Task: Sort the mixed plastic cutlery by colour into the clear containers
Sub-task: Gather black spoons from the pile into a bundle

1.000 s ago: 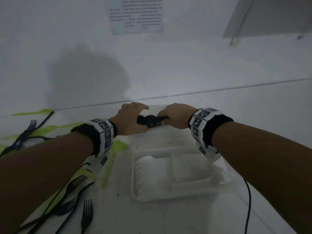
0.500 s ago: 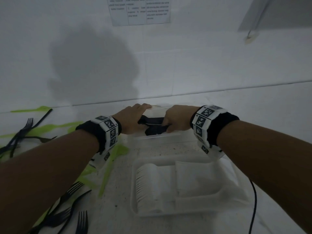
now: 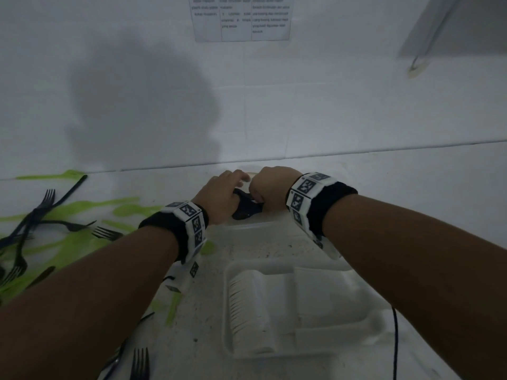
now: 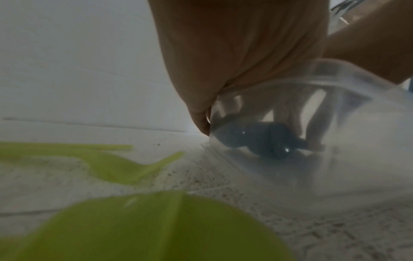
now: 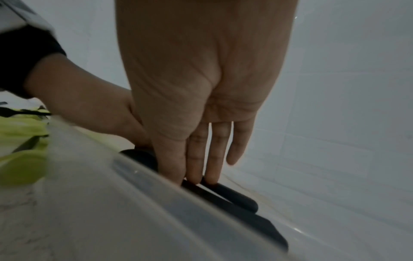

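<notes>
At the back of the table stands a clear container (image 3: 263, 227), with both my hands together over it. My left hand (image 3: 222, 198) grips the bowl end of a bundle of black cutlery (image 3: 247, 209) and my right hand (image 3: 270, 185) pinches its handles. In the right wrist view the right hand's fingertips (image 5: 194, 176) meet the black handles (image 5: 236, 196) just inside the container wall (image 5: 138, 192). Through the clear wall (image 4: 335, 159), the left wrist view shows the black spoon bowls (image 4: 257, 141) low inside, under my left hand (image 4: 234, 61).
A white tray (image 3: 343, 346) of white cutlery (image 3: 244, 305) lies in front of the container. Loose black forks (image 3: 41, 215) and green cutlery (image 3: 82, 242) cover the table on the left, with more forks (image 3: 140, 363) near my left forearm. A black cable (image 3: 395, 338) runs on the right. The wall is close behind.
Both hands have drawn closer together and moved back and down with the black bundle, so it now sits inside the clear container rather than above its rim.
</notes>
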{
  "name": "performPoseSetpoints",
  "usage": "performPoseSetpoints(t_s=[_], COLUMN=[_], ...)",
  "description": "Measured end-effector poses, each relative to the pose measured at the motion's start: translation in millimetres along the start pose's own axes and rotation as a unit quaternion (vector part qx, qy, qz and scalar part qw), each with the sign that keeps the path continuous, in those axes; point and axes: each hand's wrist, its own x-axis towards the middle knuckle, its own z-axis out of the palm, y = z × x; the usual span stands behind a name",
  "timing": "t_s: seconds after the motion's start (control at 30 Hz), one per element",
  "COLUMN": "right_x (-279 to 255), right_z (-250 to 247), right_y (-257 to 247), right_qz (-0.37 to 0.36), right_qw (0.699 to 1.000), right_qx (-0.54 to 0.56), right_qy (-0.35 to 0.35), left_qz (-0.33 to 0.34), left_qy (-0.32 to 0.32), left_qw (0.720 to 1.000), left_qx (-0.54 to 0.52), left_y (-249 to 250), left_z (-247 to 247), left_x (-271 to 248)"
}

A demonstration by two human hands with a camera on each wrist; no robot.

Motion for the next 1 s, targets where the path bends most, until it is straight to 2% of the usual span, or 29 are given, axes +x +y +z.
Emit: performPoseSetpoints(t_s=[0.07,0.17,0.33,0.47,0.53,0.67,1.0], right_x=[1,1,3,-3,-7,-8,-3], right_z=[1,2,3,1,0,3,-5], right_y=[0,-1,-12,-6,4,15,9], right_qz=[-0.010,-0.032,-0.037,-0.026,0.003,0.057,0.025], right_qw=[1.000,0.998,0.995,0.997,0.999,0.998,0.998], right_qx=[-0.008,-0.037,-0.044,-0.055,-0.047,-0.027,-0.049], right_qy=[0.016,0.032,0.081,0.036,0.016,0.017,-0.005], left_qz=[-0.010,0.014,0.007,0.012,0.020,0.008,-0.013], left_qy=[-0.019,-0.063,-0.052,-0.037,-0.029,-0.032,-0.037], left_qw=[1.000,0.997,0.996,0.996,0.997,0.998,0.998], left_qx=[-0.014,0.045,0.073,0.083,0.075,0.054,0.044], left_y=[2,2,6,8,7,8,3], left_z=[-2,-6,-5,-5,-4,-5,-1], left_x=[0,-1,-1,-4,-5,-6,-1])
